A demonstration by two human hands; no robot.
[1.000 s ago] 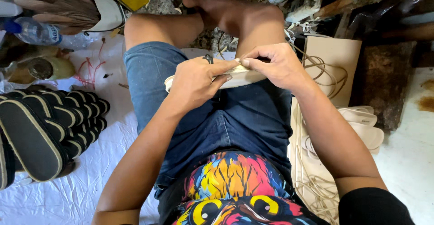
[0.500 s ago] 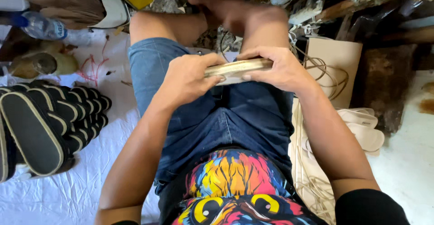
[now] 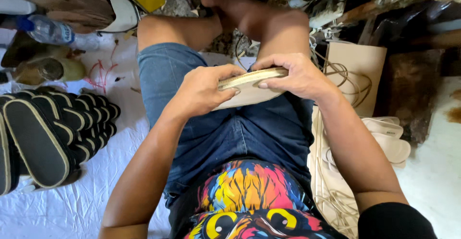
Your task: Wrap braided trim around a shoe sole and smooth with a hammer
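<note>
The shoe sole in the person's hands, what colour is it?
The shoe sole is pale cream; the head view shows it.

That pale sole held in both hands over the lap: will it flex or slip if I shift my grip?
The pale sole looks thin and flat, so probably light and somewhat bendy. The left hand and right hand pinch it by its edge, which suggests it holds shape. Its matte surface seems unlikely to slip.

Seated, forearms converge over the lap; left hand (image 3: 204, 91) and right hand (image 3: 296, 76) curl fingers in a closed grip.
</note>
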